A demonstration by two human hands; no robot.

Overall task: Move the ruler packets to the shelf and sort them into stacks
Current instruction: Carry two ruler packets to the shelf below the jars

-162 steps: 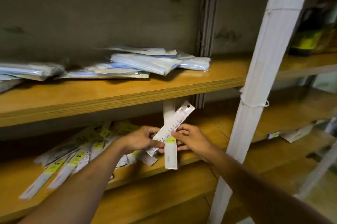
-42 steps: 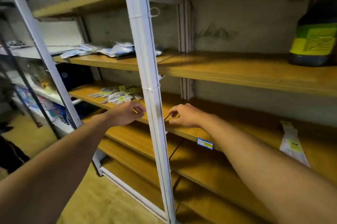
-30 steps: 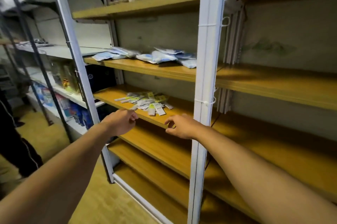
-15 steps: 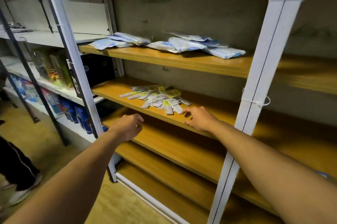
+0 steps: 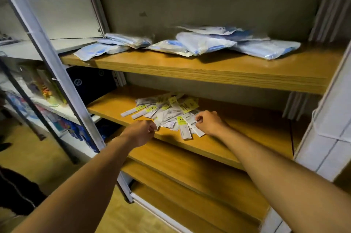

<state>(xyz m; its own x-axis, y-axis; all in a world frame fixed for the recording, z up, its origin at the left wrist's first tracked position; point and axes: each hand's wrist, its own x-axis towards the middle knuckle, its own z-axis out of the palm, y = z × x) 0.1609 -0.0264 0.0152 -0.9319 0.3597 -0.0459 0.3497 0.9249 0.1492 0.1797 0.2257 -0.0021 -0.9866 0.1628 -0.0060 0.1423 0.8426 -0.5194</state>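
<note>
Ruler packets [image 5: 167, 114] lie in a loose fan on the middle shelf [image 5: 237, 134], unsorted. Left hand [image 5: 141, 132] hovers at the pile's near-left edge, fingers curled in, nothing clearly in its grip. Right hand [image 5: 209, 121] is pinching a barcoded packet [image 5: 192, 123] at the near-right edge. Best to lift that one clean off (its neighbours overlap it) and start a squared stack on the bare wood alongside.

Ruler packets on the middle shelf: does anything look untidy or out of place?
Yes. The ruler packets lie fanned and overlapping at mixed angles on the shelf, not in stacks. Both hands are at the pile's front edge.
</note>
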